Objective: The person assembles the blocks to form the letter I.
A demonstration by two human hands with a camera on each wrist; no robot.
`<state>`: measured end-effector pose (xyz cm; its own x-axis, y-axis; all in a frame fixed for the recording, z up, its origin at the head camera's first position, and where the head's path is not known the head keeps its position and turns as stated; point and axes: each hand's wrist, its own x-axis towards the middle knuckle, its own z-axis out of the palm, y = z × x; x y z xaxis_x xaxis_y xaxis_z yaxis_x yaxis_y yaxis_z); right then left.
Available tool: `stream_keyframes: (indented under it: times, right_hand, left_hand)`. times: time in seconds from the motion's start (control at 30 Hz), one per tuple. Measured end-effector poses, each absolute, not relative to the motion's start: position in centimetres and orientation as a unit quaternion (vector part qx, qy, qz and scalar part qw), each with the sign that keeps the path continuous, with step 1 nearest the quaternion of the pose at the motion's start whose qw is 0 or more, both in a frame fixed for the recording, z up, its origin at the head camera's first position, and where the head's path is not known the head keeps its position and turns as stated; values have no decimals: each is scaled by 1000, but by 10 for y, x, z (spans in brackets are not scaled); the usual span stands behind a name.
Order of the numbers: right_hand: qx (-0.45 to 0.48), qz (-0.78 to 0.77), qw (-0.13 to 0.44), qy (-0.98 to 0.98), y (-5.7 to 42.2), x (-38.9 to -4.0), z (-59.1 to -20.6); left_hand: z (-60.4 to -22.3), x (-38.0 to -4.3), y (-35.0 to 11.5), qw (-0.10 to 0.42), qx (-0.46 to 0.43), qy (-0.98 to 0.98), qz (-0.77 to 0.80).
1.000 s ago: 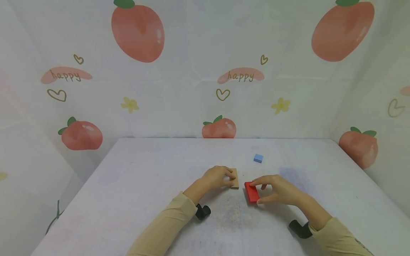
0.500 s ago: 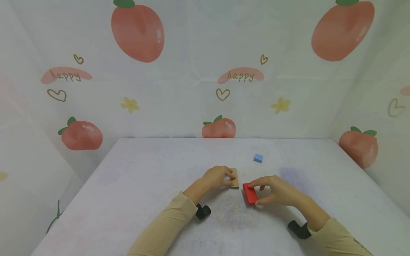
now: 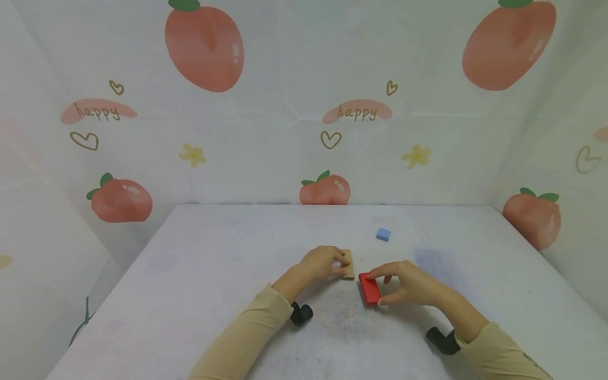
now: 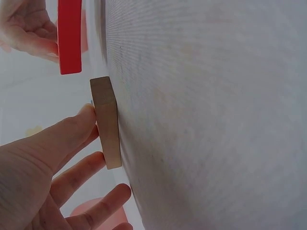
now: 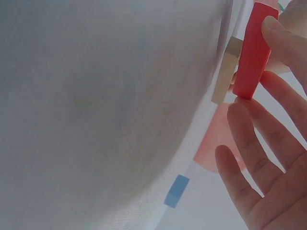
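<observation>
In the head view, my left hand (image 3: 324,262) reaches to a flat wooden block (image 3: 349,265) lying on the white table. Its thumb and fingertips touch the block's upper face, as the left wrist view shows from the side, where the block (image 4: 106,122) lies against the table. To the right, my right hand (image 3: 413,284) holds a red rectangular block (image 3: 370,289) between thumb and fingers. A gap shows between the red block (image 4: 70,38) and the tabletop in the left wrist view. The last fingers of the right hand (image 5: 268,158) spread free of it.
A small blue block (image 3: 383,235) lies farther back on the table (image 3: 228,237), behind both hands. A white cloth (image 3: 266,68) printed with peaches hangs behind and beside the table. Black devices (image 3: 301,314) sit at both wrists.
My right hand has shifted slightly left and toward me, carrying the red block closer to the wooden one's near end. The left hand and wooden block stay put.
</observation>
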<state>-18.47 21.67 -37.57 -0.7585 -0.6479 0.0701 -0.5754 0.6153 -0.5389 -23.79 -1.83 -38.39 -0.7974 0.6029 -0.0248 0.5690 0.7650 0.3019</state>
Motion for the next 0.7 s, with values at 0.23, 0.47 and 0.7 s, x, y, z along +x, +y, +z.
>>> stream_keyframes:
  times: [0.23,0.47,0.7]
  right_hand:
    - [-341,-271,73,897,215,-184,-376]
    - [-346,-270,78,895,212,-184,-376]
    - [-347,-267,86,895,209,-184,-377]
  left_hand:
    - [-384,-238,-18,61,310,937,147]
    - [-385,-239,-18,61,311,937,147]
    - [-384,-238,-18,66,305,939,147]
